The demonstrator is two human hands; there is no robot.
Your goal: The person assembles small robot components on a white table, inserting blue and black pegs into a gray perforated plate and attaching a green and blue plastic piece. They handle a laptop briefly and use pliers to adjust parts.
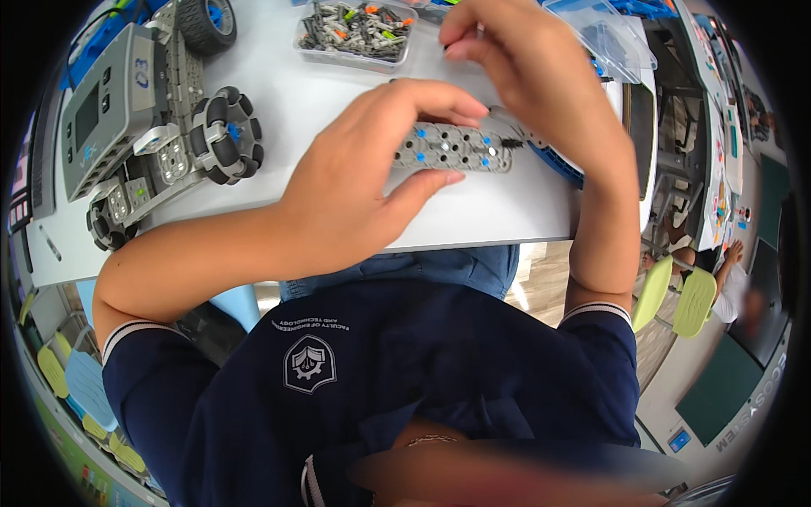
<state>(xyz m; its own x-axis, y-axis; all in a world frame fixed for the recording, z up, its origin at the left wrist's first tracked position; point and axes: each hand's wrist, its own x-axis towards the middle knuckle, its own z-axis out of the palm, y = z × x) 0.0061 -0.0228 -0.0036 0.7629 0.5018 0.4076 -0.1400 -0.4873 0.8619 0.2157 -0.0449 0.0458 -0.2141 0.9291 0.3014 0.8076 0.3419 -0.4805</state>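
My left hand [355, 173] grips a grey perforated plastic beam [448, 150] with blue and white pins in its holes, thumb along the near edge and fingers over the far one. A black piece [512, 143] sticks out at the beam's right end. Raised above and to the right of the beam, my right hand [528, 63] has its thumb and finger pinched together. A dark speck shows at those fingertips, too small to name. Just behind the beam stands a clear plastic box [302, 52] full of small grey, black, orange and green connector pins.
At the left of the white table [279, 110] stands a grey robot build with a controller box [106, 106], an omni wheel [226, 135] and a black tyre [207, 25]. A clear lidded container [604, 38] and a curved blue part [553, 160] lie at the right.
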